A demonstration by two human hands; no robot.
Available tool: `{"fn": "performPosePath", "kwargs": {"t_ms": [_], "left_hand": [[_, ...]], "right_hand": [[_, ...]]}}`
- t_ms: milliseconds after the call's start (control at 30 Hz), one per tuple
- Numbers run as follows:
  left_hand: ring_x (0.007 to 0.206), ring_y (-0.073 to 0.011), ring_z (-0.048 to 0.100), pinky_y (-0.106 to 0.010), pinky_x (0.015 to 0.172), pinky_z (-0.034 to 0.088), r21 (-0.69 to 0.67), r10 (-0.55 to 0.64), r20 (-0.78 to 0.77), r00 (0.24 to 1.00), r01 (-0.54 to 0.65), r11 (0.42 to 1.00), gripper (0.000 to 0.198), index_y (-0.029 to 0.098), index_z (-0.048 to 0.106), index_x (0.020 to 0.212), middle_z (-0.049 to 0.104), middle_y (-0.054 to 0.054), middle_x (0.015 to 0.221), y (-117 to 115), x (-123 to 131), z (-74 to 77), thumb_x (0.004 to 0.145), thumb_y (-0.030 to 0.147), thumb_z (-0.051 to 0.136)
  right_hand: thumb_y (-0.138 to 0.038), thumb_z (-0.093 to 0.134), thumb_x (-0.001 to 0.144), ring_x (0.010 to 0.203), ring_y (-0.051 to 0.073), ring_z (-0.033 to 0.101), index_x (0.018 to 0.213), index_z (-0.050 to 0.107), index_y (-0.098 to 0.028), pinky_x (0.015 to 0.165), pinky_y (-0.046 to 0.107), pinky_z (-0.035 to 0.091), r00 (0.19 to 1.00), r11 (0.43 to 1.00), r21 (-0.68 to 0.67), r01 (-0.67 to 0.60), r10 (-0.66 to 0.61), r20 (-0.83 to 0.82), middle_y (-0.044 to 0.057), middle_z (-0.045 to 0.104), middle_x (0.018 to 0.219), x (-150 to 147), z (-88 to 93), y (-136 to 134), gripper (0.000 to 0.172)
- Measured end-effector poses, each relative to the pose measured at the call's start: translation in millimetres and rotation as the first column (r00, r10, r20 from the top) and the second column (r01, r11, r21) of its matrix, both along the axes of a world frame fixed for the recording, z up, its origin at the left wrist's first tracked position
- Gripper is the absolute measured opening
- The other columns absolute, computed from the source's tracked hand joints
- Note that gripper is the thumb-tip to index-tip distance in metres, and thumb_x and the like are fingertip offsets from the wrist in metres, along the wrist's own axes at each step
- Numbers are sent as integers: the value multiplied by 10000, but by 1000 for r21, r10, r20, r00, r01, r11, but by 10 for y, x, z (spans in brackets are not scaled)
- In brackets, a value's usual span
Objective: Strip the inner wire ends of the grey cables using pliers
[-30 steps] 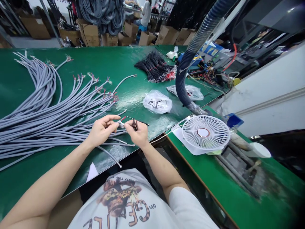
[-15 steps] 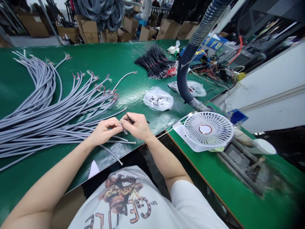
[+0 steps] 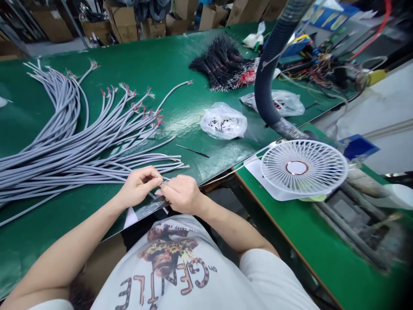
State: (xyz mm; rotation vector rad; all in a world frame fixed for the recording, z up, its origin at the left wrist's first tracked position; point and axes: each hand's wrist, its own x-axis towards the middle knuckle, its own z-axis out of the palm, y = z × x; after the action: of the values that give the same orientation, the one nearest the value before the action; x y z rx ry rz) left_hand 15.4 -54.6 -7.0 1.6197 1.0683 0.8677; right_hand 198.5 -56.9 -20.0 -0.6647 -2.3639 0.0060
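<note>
My left hand and my right hand meet at the near edge of the green table. Both pinch the stripped end of one grey cable between the fingertips. A big fan of grey cables with coloured wire ends lies to the left and behind my hands. A thin dark tool lies alone on the table just beyond my right hand.
A clear bag of small parts and a second bag lie mid-table. A bundle of black wires is farther back. A grey extraction hose drops near a white desk fan. Cardboard boxes line the back.
My hands drew back toward my body to the table edge. The thin dark tool left my right hand and now lies on the table. The view tilted down.
</note>
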Motion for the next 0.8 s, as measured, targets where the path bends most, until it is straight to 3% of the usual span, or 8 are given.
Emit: {"fn": "performPosePath", "kwargs": {"t_ms": [67,133,233,300,367,433,633,800], "left_hand": [[668,-132,534,-254,648,438,-55,29,59,998,-26,998,236,136,604,715,589,-32,716,-84,-40,-63,830,342,620],[672,-136,542,-259,653,446,-72,18,93,996,-12,997,249,136,618,711,596,-39,713,-134,-77,-100,822,358,633],[692,-143,551,-270,672,455,-65,-49,79,996,54,996,258,137,639,720,613,-56,738,-148,-128,-114,830,370,626],[706,-146,552,-277,685,455,-54,-94,37,995,96,994,254,139,645,731,619,-63,757,-140,-157,-110,845,363,609],[714,-147,553,-280,696,454,-43,-127,1,992,127,991,253,140,647,740,623,-68,769,-133,-179,-103,858,356,593],[713,-148,554,-277,691,451,-34,-143,-18,990,142,989,258,139,649,743,627,-73,771,-132,-191,-95,863,358,585],[692,-139,545,-261,662,440,-40,-158,-32,987,156,987,249,138,651,737,621,-66,763,-140,-203,-88,863,344,587],[686,-135,547,-258,657,450,-56,-168,-48,985,165,985,256,136,657,743,626,-68,765,-134,-219,-78,863,349,582]], "right_hand": [[-321,443,951,559,108,498,652,532,-179,581,260,305,999,995,-88,-52,51,-16,-3,528,543,-4,-13,-34,343],[-434,471,929,573,105,540,753,580,-167,581,240,345,995,961,-259,-92,76,-71,5,597,608,45,5,-35,338],[-490,430,935,682,118,624,1020,601,-146,628,215,425,992,846,-523,-106,51,-118,41,692,823,179,63,-25,393],[-422,397,963,842,139,662,1140,583,-158,724,223,468,995,794,-602,-82,35,-89,70,706,1000,264,87,-41,368],[-373,421,958,975,156,657,1201,577,-176,821,244,481,998,785,-615,-67,41,-56,80,691,1112,317,83,-78,349],[-359,463,941,991,161,658,1239,569,-183,837,252,488,998,795,-603,-61,54,-30,81,690,1132,335,53,-122,362],[-372,481,940,682,128,651,1193,627,-150,610,215,433,998,873,-488,-28,53,38,60,730,821,298,-20,-180,367],[-380,459,952,614,103,608,1152,652,-179,558,209,355,994,883,-470,-9,59,94,26,692,711,276,12,-160,343]]}}
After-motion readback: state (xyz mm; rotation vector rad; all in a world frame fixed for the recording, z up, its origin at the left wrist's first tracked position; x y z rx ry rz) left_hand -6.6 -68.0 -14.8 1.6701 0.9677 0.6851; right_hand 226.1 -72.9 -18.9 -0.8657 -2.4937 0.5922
